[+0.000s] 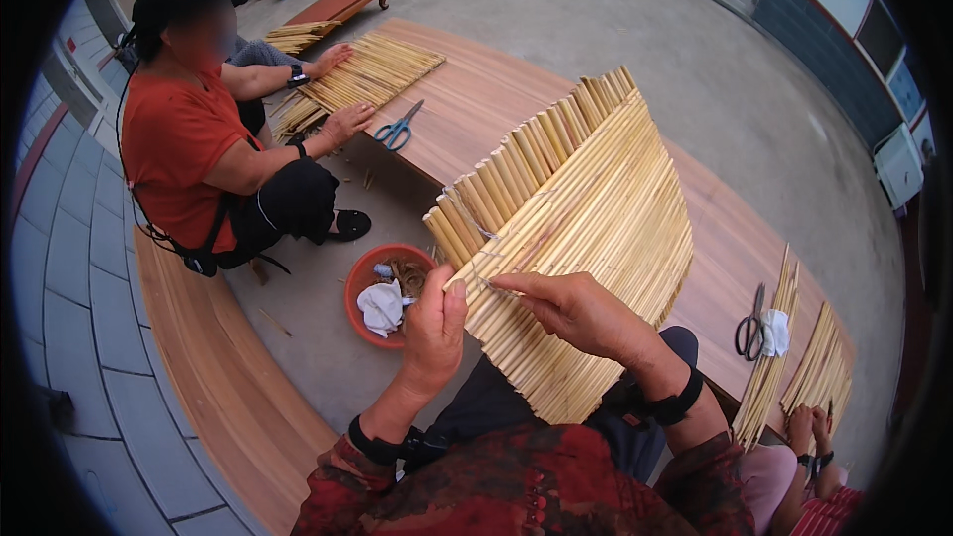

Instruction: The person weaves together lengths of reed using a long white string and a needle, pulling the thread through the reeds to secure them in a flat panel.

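Observation:
A mat of straight yellow reed stalks (586,268) leans over my lap and the bench in front of me. Along its far left side runs a band of stalk ends (526,164), set crosswise to the main stalks. Thin pale thread (467,213) loops around some of these ends and across the nearby stalks. My left hand (434,333) is closed on the mat's left corner, its thumb along the outermost stalks. Above the same corner my right hand (571,310) makes a pinch, its fingertips at the stalks near the thread. Whatever lies in that pinch is too small to make out.
A red basin (359,288) holding a white cloth stands on the floor to the left. Beyond it, a person (194,154) rests both hands on another reed mat (382,69), near blue scissors (399,127). At right lie black scissors (750,328), reed bundles (769,377) and another person's hands (809,429).

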`<state>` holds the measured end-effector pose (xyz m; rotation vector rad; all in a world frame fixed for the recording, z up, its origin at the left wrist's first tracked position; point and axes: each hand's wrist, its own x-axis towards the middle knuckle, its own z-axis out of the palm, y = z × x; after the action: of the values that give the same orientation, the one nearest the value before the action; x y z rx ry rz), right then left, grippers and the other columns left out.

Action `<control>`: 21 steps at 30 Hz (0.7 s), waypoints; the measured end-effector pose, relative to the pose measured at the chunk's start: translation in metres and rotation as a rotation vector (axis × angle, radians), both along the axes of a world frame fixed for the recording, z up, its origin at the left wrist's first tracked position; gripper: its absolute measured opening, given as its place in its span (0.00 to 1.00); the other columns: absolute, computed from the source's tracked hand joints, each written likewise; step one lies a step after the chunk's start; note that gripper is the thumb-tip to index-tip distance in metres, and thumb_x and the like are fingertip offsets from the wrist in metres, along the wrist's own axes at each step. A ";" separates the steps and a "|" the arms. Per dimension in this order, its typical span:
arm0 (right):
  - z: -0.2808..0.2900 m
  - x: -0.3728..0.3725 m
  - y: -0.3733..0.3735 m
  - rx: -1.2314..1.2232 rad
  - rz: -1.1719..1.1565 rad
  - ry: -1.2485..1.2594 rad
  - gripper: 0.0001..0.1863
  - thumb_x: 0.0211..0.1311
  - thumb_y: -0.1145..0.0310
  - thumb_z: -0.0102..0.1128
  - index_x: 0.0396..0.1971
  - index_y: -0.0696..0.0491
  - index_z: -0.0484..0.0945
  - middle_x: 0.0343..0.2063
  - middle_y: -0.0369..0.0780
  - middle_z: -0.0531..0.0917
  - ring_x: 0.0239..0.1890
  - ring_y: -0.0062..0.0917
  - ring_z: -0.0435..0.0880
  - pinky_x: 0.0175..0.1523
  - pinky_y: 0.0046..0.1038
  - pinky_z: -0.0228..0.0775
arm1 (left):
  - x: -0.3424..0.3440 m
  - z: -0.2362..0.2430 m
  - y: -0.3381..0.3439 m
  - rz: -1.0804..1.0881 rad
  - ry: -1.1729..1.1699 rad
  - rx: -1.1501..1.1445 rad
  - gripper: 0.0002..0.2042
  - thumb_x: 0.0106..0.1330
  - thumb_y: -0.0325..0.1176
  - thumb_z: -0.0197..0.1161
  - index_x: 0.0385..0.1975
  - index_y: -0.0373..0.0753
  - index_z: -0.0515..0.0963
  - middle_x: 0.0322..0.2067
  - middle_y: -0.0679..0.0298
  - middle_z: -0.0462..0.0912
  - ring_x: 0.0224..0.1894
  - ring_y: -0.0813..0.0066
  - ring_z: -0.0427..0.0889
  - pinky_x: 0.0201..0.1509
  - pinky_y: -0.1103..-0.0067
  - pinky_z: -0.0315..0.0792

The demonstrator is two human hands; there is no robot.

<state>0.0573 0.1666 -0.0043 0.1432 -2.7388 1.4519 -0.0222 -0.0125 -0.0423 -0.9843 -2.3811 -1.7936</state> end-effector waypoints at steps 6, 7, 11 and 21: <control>-0.010 -0.001 -0.007 -0.153 -0.015 0.170 0.17 0.59 0.75 0.52 0.50 0.54 0.73 0.38 0.49 0.80 0.39 0.41 0.81 0.44 0.32 0.74 | -0.002 -0.005 -0.004 -0.018 -0.054 0.010 0.12 0.70 0.35 0.47 0.45 0.33 0.68 0.21 0.60 0.71 0.24 0.77 0.69 0.29 0.79 0.66; -0.012 -0.001 -0.007 -0.136 -0.021 0.185 0.18 0.59 0.76 0.53 0.51 0.52 0.73 0.38 0.47 0.81 0.38 0.39 0.82 0.43 0.30 0.74 | -0.002 -0.004 -0.004 -0.020 -0.048 0.001 0.12 0.70 0.35 0.47 0.45 0.33 0.68 0.22 0.61 0.70 0.24 0.77 0.69 0.30 0.79 0.66; -0.005 0.000 -0.005 -0.045 -0.008 0.135 0.19 0.58 0.77 0.54 0.51 0.49 0.73 0.37 0.45 0.82 0.37 0.36 0.83 0.43 0.29 0.74 | -0.002 -0.006 -0.005 -0.022 -0.062 0.006 0.12 0.70 0.36 0.47 0.45 0.33 0.68 0.22 0.60 0.71 0.24 0.77 0.69 0.30 0.79 0.66; 0.006 -0.004 0.002 -0.006 0.038 0.065 0.20 0.58 0.77 0.53 0.51 0.48 0.74 0.35 0.45 0.82 0.36 0.36 0.83 0.42 0.30 0.75 | -0.002 -0.003 -0.004 -0.029 -0.038 0.014 0.12 0.71 0.35 0.47 0.44 0.33 0.68 0.22 0.60 0.71 0.24 0.77 0.69 0.30 0.79 0.66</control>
<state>0.0538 0.1686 0.0018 0.2382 -2.6949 1.4373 -0.0238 -0.0163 -0.0452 -0.9967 -2.3848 -1.8529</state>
